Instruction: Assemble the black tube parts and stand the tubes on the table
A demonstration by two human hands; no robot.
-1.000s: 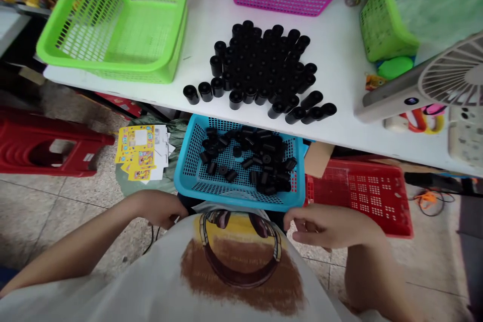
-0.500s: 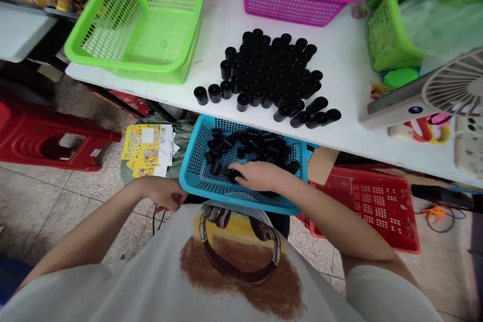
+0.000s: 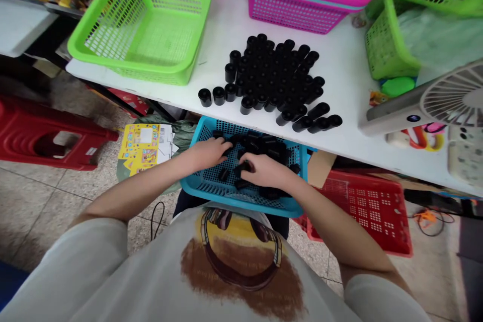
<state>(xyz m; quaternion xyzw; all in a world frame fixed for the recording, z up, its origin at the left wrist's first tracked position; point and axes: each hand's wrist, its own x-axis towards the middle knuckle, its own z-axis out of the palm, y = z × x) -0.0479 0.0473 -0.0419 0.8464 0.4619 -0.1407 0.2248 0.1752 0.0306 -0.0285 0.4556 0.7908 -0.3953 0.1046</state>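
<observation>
1. White surface [image 3: 339,50] ahead of us carries a tight cluster of upright black canisters [image 3: 275,78], with a green basket [image 3: 124,63] to its left; a red basket [image 3: 362,211] sits on the floor to our right.
2. Below the surface's front edge, just in front of our body, sits the blue basket [image 3: 241,198], with the loose black pieces [image 3: 264,142] piled toward its far side.
3. Our left hand [image 3: 207,152] lies in the basket with fingers curled among the pieces; we cannot tell whether it grips one.
4. Our right hand [image 3: 266,171] looks pinched on one of the pieces near the basket's middle.
5. We judge it best to take one piece per hand and grip it by its sides, so none slips back into the pile.
6. We lift straight up over the rim, since a tipped basket would spill onto the floor.
7. We clear the surface's edge before reaching forward, so our knuckles miss the canisters lying nearest us.
</observation>
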